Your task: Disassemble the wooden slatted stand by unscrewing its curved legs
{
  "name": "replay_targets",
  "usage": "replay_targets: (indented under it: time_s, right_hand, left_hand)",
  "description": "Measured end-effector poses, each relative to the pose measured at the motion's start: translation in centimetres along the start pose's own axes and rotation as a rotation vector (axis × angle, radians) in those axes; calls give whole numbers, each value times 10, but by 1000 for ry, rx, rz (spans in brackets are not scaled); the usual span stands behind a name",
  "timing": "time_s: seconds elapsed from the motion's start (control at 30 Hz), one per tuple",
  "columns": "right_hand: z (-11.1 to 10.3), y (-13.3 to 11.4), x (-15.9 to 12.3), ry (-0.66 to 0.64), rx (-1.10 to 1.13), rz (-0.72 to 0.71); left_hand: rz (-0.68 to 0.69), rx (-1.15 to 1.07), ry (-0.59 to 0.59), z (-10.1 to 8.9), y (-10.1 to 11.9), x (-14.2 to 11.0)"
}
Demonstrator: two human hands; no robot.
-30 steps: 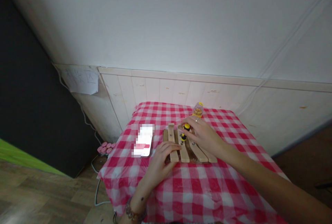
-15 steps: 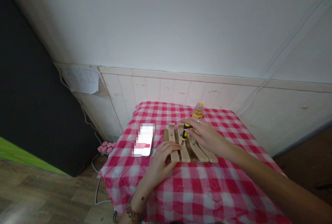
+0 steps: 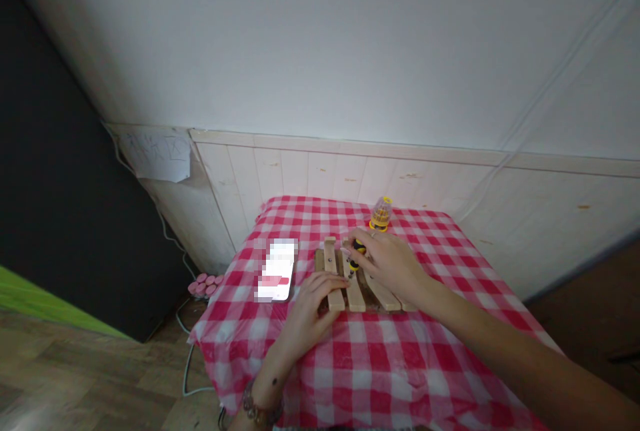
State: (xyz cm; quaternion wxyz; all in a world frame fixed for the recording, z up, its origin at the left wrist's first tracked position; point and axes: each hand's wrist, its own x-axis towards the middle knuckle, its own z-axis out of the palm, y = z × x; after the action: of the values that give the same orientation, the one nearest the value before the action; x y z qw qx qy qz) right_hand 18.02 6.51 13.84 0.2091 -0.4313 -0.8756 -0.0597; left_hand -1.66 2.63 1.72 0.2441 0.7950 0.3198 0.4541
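Note:
Several pale wooden slats lie side by side across a darker wooden base, with small dark screws or holes showing in some of them. My left hand steadies the slatted piece from its left front, fingers over the two left slats and thumb at the near edge. In my right hand is a black and yellow screwdriver, tip down on the second slat from the left, beside my left fingertips. My right fingers wrap its handle and hide part of it. My right hand and forearm cover parts of the right slats.
A clear-topped yellow screwdriver bit case stands behind my right hand. Left of the slats lies a lit phone, partly pixelated. A red and white checked cloth covers the table, which meets the wall. Pink round objects and a cable are at the left.
My right hand has turned and closed lower around the screwdriver, hiding more of its handle. The screwdriver tip stays at the same slat. My left hand has not visibly moved.

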Motion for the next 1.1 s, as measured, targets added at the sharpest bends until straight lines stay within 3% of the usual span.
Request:
replay_targets:
  time_s: [0.1, 0.3, 0.63, 0.93, 1.1]
  right_hand:
    - [2, 4, 2, 2, -5, -18]
    - [2, 7, 1, -73, 242, -61]
    - [-6, 22, -1, -46, 697, 134]
    - [-11, 9, -1, -106, 565, -47]
    - [3, -2, -4, -48, 547, -5]
  left_hand:
    - [10, -1, -1, -1, 1, 0]
    - [2, 3, -2, -2, 4, 2]
    - [-11, -19, -2, 0, 3, 1]
    - [-12, -13, -1, -1, 3, 1]
    - [2, -9, -5, -1, 2, 2]
